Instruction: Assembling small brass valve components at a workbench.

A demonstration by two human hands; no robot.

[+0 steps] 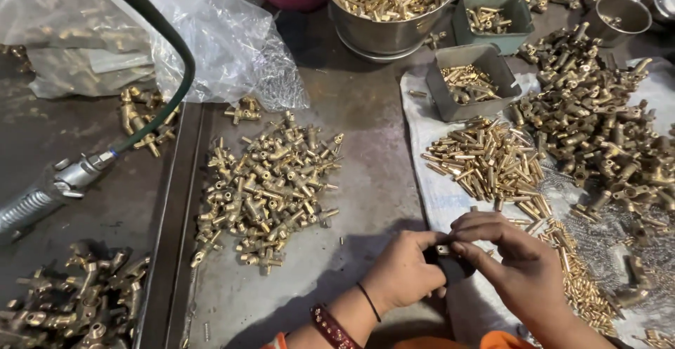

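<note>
My left hand (402,271) and my right hand (517,261) meet at the bottom centre, low over the metal table. Together they pinch a small dark part (450,263) with a bit of brass showing at its top; both sets of fingers close around it. A heap of brass T-shaped fittings (271,187) lies to the left of my hands. A pile of thin brass pins (489,159) lies on white cloth (439,194) just beyond my right hand.
A large mound of brass fittings (605,124) fills the right side. Two grey trays (467,81) and a steel bowl (390,4) hold small brass parts at the back. A pneumatic tool (53,187) with green hose lies left, near clear plastic bags (225,39).
</note>
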